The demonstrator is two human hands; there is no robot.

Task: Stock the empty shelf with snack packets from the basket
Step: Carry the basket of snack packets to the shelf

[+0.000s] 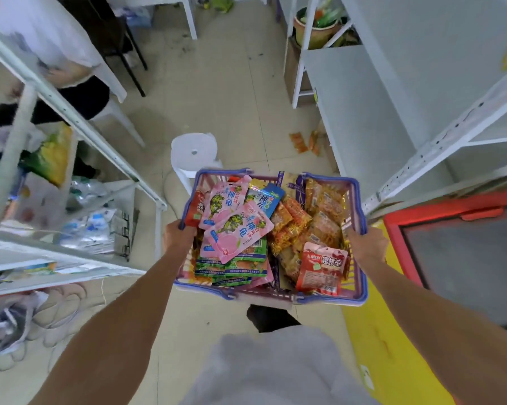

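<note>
Purple plastic with a blue rim, the basket (pixel 275 298) hangs in front of the person's body, above the floor, carried level between two outstretched arms. The left hand (pixel 177 235) grips its rim at 9 o'clock, fingers curled over the edge. The right hand (pixel 366 244) grips the rim at 3 o'clock in the same way. Neither hand holds a packet.

The snack packets (pixel 319 211) fill the basket in a loose heap: pink packets (pixel 237 229) on top toward 10 o'clock, and a red packet (pixel 322 266) at 5 o'clock, just beside the right hand. The basket's long axis seems to run from 9 to 3, hand to hand.

The empty shelf (pixel 357 106) lies at about 1 o'clock from the basket, its bare white board well apart from both hands. The right hand is the nearer one to it. By my judgement, stocking has not begun. The basket must be brought toward 1 o'clock or set down before either hand is free to pick.
</note>
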